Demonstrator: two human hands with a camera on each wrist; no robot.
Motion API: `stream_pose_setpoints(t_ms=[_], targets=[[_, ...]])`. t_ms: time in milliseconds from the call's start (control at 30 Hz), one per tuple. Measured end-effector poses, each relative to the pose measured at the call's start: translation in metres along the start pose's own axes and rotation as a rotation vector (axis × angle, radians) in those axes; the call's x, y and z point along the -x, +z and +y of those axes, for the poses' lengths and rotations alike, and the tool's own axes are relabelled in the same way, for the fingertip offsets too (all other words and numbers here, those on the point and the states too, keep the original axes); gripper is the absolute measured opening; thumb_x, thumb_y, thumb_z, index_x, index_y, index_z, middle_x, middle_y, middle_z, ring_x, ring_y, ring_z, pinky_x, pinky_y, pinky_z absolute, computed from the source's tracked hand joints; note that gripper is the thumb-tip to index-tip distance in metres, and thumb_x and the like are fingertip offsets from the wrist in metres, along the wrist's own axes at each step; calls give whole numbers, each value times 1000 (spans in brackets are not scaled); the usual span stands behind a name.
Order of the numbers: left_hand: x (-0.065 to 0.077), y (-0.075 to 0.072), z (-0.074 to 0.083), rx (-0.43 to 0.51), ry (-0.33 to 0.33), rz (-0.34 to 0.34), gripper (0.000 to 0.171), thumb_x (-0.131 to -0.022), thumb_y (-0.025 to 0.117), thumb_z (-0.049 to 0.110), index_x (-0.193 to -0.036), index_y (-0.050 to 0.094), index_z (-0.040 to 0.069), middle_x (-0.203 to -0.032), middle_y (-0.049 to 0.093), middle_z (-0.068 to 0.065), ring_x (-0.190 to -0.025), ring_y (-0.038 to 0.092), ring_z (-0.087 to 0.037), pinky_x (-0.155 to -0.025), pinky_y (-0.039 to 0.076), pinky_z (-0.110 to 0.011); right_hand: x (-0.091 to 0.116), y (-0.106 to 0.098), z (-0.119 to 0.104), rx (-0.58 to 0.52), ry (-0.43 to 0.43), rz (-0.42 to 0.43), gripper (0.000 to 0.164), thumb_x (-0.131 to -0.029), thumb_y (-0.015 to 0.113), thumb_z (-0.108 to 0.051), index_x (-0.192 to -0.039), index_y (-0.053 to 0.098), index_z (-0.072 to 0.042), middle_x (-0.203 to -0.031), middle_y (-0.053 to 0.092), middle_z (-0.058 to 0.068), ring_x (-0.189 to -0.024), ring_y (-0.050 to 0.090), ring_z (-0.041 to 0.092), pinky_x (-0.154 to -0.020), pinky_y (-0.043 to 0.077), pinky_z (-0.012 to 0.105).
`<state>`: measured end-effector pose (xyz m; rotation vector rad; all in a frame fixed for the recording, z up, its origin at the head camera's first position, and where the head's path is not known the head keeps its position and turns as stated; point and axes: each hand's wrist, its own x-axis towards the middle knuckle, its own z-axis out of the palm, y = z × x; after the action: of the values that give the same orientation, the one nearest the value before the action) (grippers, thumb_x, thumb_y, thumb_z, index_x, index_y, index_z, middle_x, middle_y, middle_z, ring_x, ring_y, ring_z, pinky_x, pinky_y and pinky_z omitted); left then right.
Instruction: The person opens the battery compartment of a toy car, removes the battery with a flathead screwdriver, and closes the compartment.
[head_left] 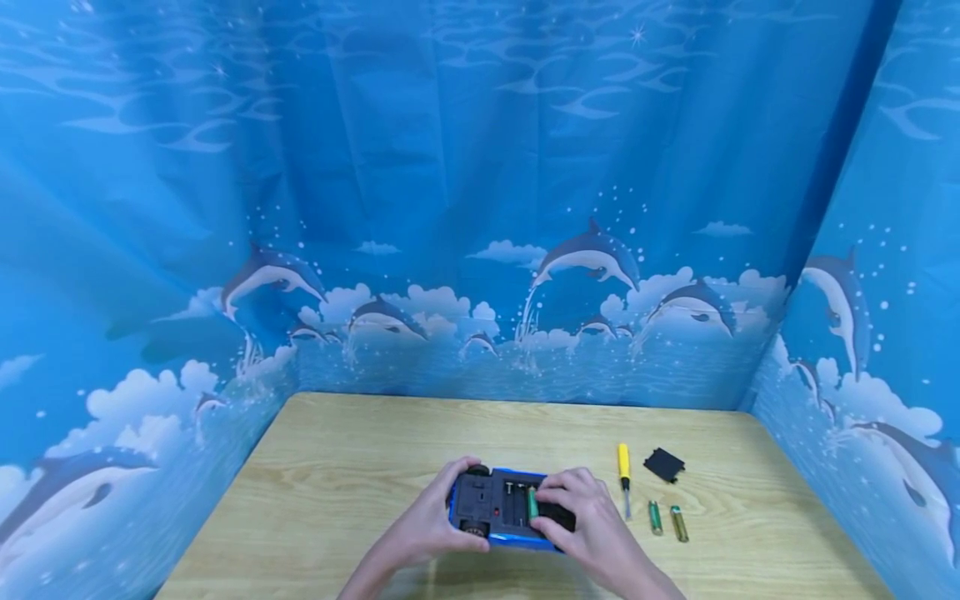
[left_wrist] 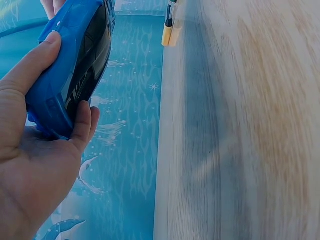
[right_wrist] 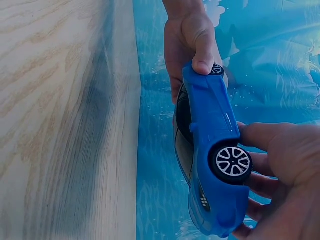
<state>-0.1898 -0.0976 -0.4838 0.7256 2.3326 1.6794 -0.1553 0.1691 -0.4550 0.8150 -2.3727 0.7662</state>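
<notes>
A blue toy car is held upside down over the table, its black underside facing up with an uncovered battery compartment. My left hand grips one end of the car, thumb on one side and fingers on the other; the left wrist view shows this grip on the blue body. A green battery lies across the compartment, and my right hand pinches it between thumb and fingertips. In the right wrist view, the right hand's fingers are behind the car's spoked wheel.
To the right on the wooden table lie a yellow-handled screwdriver, a black battery cover, a green battery and another battery. A blue dolphin-print curtain surrounds the table's back and sides.
</notes>
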Motion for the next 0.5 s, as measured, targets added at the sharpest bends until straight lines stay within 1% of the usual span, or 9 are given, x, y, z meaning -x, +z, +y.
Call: stream_pose_setpoints(t_ms=[133,267,367,500], targets=[[-1,0,0,4,-16,-7,100,-72,95,20,-154,38,13,-146,49,-10,-123,54,-27,-106,43,-42,1,1,1,3,-2,-10,24,-79,90,-18,-101,79,-15,-107,70,-9,-100,57,13,-84,49,42],[-1,-1,1,8,-29,-13,100,-73,95,21,-154,38,13,-146,48,-11,-125,52,-28,-106,42,-45,1,2,3,23,-26,-3,25,-79,90,-18,-101,80,-15,-108,70,-8,-100,58,13,-84,49,42],[-1,-1,2,6,-26,-14,100,-73,95,20,-154,38,12,-146,48,-11,-124,53,-28,-106,43,-44,2,4,4,44,-50,18,25,-78,90,-18,-100,80,-14,-108,70,-8,-100,58,13,-83,49,42],[0,-1,2,-8,-16,-9,100,-72,95,18,-154,38,13,-146,49,-11,-122,54,-27,-104,44,-40,3,8,5,57,-61,55,24,-75,90,-17,-97,81,-13,-107,70,-8,-99,59,12,-82,49,42]])
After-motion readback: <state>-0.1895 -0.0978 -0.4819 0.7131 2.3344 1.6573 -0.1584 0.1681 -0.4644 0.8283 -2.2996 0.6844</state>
